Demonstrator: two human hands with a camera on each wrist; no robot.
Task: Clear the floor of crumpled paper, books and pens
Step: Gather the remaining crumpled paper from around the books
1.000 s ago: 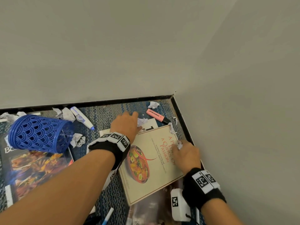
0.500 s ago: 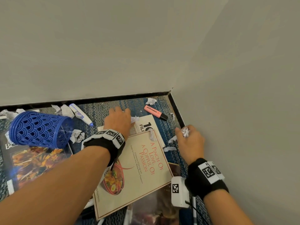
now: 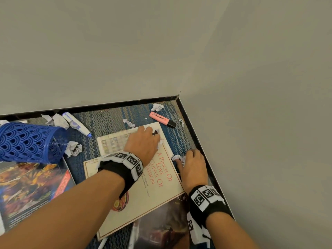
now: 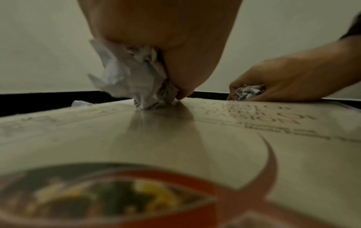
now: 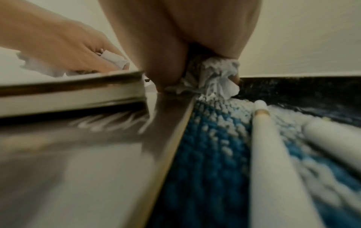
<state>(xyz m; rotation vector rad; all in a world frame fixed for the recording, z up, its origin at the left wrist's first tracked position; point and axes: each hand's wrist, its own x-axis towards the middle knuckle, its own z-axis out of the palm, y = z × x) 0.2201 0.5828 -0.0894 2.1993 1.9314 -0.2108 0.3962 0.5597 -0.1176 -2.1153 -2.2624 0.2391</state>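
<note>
My left hand (image 3: 150, 141) rests on the cream cookbook (image 3: 158, 191) and grips a wad of crumpled paper (image 4: 132, 81) pressed against the cover. My right hand (image 3: 190, 160) is on the blue carpet just right of that book, by the wall, and holds another crumpled wad (image 5: 215, 77). A book with a grid of pictures (image 3: 111, 144) lies partly under the cookbook, and a dark book (image 3: 161, 223) lies below it. A pink highlighter (image 3: 161, 119) lies near the corner. Loose paper scraps (image 3: 129, 122) and a ball (image 3: 72, 149) remain on the carpet.
A blue mesh basket (image 3: 27, 142) lies on its side at the left, over a colourful book (image 3: 32, 191). A white and blue marker (image 3: 77, 125) lies by the black skirting (image 3: 107, 106). White pens (image 5: 273, 154) lie on the carpet under my right wrist. Walls close the corner.
My left hand slid right to the cookbook's top edge. My right hand dropped from near the wall to the carpet beside the cookbook, still holding its paper.
</note>
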